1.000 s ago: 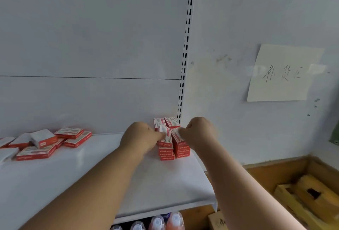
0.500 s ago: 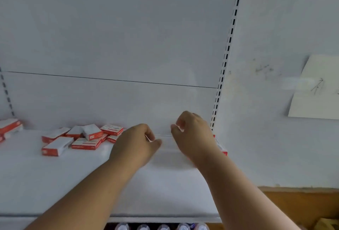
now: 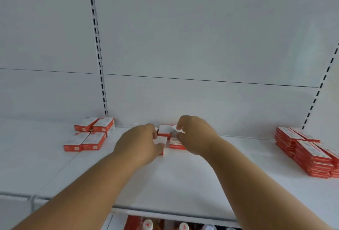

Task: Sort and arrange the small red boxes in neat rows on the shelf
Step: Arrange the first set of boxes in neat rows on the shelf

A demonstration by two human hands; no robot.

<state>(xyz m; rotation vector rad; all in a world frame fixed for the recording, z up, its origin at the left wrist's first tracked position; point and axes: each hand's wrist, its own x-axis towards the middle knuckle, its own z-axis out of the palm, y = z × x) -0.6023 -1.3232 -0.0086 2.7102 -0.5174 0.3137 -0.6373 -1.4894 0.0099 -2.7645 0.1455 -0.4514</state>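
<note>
On the white shelf [image 3: 183,184] a loose heap of small red-and-white boxes [image 3: 175,142] lies at the back middle. My left hand [image 3: 141,142] rests on the heap's left side, its fingers closed around a box with a white face [image 3: 162,140]. My right hand [image 3: 194,134] pinches the corner of a box on top of the heap [image 3: 165,130]. Several boxes lie flat in two short rows at the left [image 3: 91,135]. A neat stack of boxes [image 3: 310,153] stands at the shelf's right end.
Slotted uprights [image 3: 99,55] run up the white back panel on the left, and another upright [image 3: 319,90] on the right. Bottles with white caps [image 3: 147,225] show on the level below the shelf's front edge.
The view has swung left from the stack at the right end. Both hands have left that stack and now sit on the loose heap in the middle, gripping boxes.
</note>
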